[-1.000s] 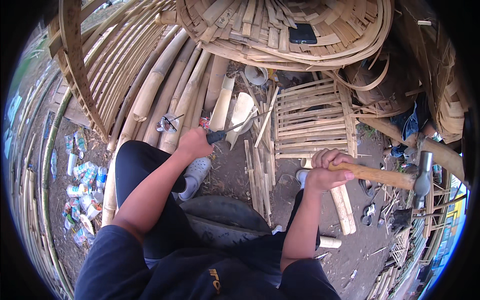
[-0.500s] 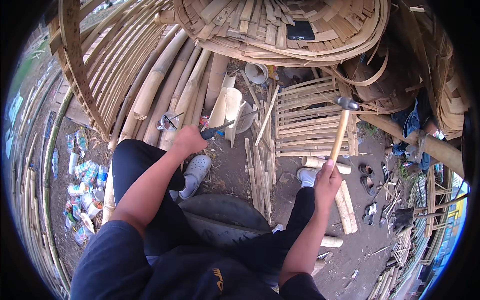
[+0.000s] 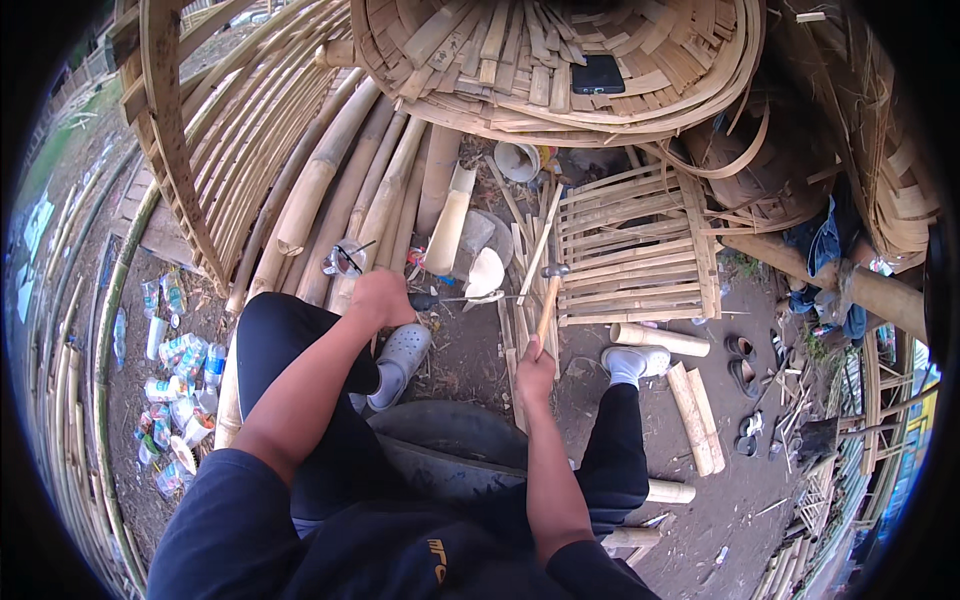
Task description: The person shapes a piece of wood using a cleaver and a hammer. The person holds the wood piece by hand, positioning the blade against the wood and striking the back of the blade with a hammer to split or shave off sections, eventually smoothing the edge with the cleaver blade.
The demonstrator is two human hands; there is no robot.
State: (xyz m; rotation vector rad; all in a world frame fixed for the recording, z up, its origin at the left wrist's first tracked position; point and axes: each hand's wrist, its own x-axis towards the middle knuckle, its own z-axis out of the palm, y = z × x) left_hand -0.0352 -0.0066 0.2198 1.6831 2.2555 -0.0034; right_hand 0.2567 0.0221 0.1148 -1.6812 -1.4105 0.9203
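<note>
My left hand point(image 3: 382, 298) is closed round the dark handle of a long knife point(image 3: 424, 301). Its thin blade points right and crosses the lower end of a pale split bamboo piece point(image 3: 486, 274); how deep it sits in the bamboo I cannot tell. In my right hand point(image 3: 536, 374) is the wooden handle of a hammer point(image 3: 546, 312). The hammer's dark metal head is close to the right of the blade's tip; whether they touch is unclear. Behind the pale piece, a longer half-round bamboo length point(image 3: 451, 222) leans near a grey round block point(image 3: 487, 232).
Thick bamboo poles point(image 3: 330, 180) lie at the left, next to a slatted frame. A slatted bamboo panel point(image 3: 635, 250) and cut strips lie ahead. Farther off, a phone point(image 3: 597, 75) rests on a woven bamboo piece. Plastic bottles point(image 3: 180, 350) are heaped left; shoes point(image 3: 742, 376) lie right.
My right hand has swung the hammer left, from out at the right to near the knife's tip. The blade, earlier slanting upward, is now nearly level, and the pale bamboo piece has shifted nearer.
</note>
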